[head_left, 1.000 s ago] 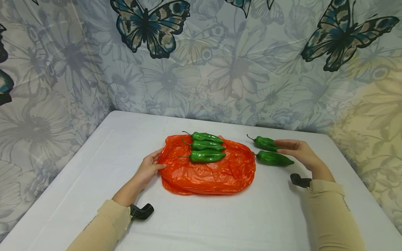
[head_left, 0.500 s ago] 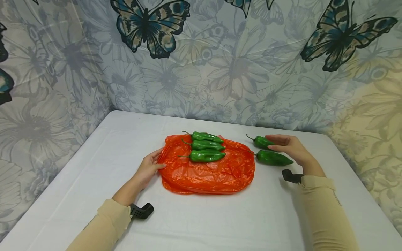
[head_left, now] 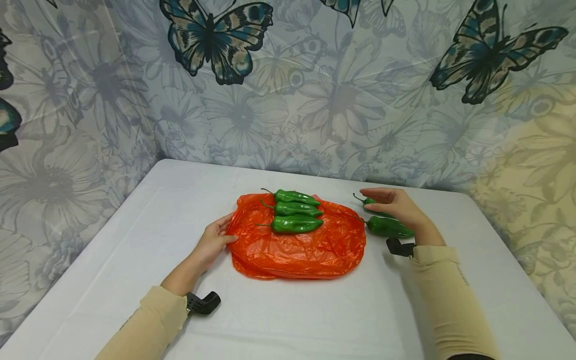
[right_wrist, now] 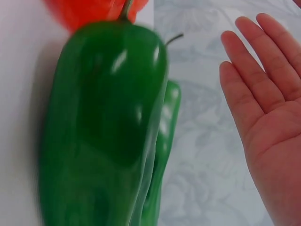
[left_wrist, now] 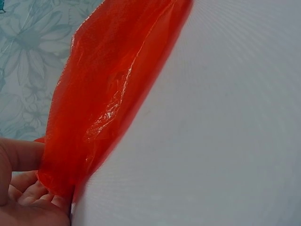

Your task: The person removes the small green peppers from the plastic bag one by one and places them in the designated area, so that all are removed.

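A flattened red plastic bag (head_left: 297, 255) lies mid-table with three green peppers (head_left: 297, 224) stacked in a row on it. My left hand (head_left: 211, 245) pinches the bag's left edge between thumb and fingers; the left wrist view shows the red film (left_wrist: 103, 94) between them. Right of the bag lie two more green peppers, a far one (head_left: 370, 201) and a nearer one (head_left: 388, 227). My right hand (head_left: 396, 205) is over the far pepper, partly hiding it. In the right wrist view its straight fingers (right_wrist: 254, 80) stand apart from both peppers (right_wrist: 103, 122).
A white-covered table (head_left: 270, 320) carries everything. Behind it and at the left hangs a cloth (head_left: 342, 100) printed with flowers and butterflies. Black devices (head_left: 204, 303) are strapped at both wrists, the right one (head_left: 399, 247) close to the nearer loose pepper.
My right hand has moved left along the far loose pepper, from its tip toward its stem end. The peppers and the bag look unmoved, and my left hand keeps its place.
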Available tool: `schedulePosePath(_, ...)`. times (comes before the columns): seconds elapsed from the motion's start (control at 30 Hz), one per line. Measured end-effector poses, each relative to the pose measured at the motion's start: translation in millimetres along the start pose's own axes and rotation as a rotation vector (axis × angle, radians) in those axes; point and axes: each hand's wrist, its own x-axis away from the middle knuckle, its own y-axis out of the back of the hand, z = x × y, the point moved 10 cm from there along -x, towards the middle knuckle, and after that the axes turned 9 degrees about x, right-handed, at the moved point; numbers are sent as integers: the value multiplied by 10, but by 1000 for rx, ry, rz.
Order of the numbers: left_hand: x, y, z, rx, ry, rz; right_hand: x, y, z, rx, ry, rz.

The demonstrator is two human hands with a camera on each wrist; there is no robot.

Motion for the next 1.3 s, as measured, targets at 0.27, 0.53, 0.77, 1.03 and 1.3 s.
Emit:
schedulePosePath(0.27, -6, 4, 0, -11, 2, 1, -132, -135, 215, -24, 18, 23)
schedulePosePath(0.53, 9, -11, 1, -11, 7, 4, -225, -265, 306, -33, 59, 38)
schedulePosePath(0.77, 19, -8, 12, -11, 15, -2, -305, -417, 413, -81, 80, 62)
schedulePosePath(1.03, 13, -2, 18, -7, 13, 3, -390, -626, 540, -116, 107, 96)
schedulePosePath(1.3, -3, 5, 10, -3, 11, -2, -468, -848, 719, -172, 165, 142)
